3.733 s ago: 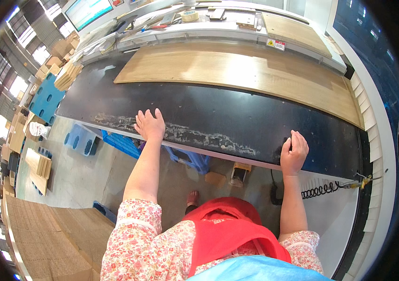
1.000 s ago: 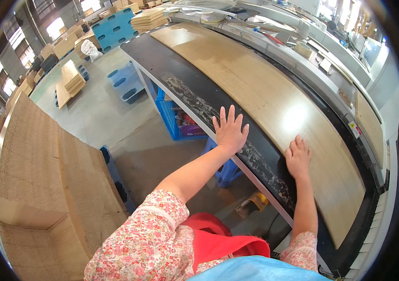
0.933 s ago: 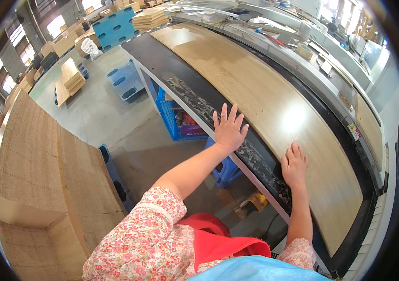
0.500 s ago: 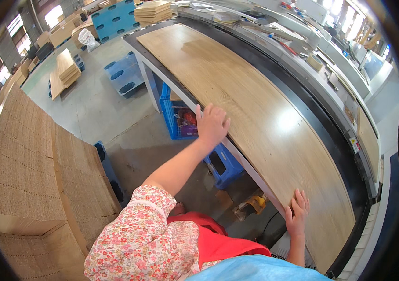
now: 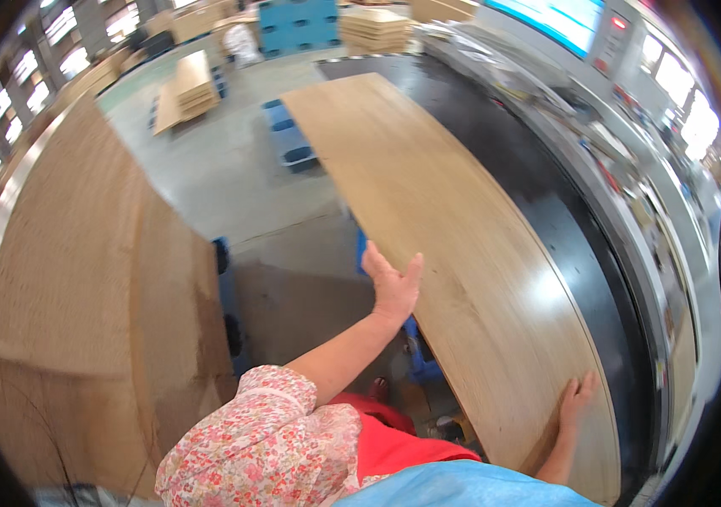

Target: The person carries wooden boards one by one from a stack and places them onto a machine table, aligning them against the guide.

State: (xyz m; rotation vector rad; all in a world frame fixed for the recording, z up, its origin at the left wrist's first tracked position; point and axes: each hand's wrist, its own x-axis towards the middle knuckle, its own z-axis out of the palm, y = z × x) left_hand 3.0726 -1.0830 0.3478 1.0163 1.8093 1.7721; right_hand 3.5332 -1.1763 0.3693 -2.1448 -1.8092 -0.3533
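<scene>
Left hand of the person was at the left long edge of the wooden board, near the middle of the frame, with the thumb held well apart from the fingers. Whether some fingers went under this edge and gripped it, I could not tell. Right hand lay on the upper face of the board at the lower right, close to the opposite long edge; its fingers were extended, a little blurred, and did not seem closed around anything.

The board lay between the two hands and beyond them, its long axis running from the upper middle of the frame down to the lower right. The right hand was the nearer one to the lower end; the upper end was well apart from both hands.

To the right of the board, the black tabletop was visible, and behind it a cluttered ledge. On the other side, the board appeared to reach out past the tabletop, over the grey floor. A large brown stack filled the left of the frame and limited the space there. Farther up stood a blue plastic pallet, partly hidden by the board.
</scene>
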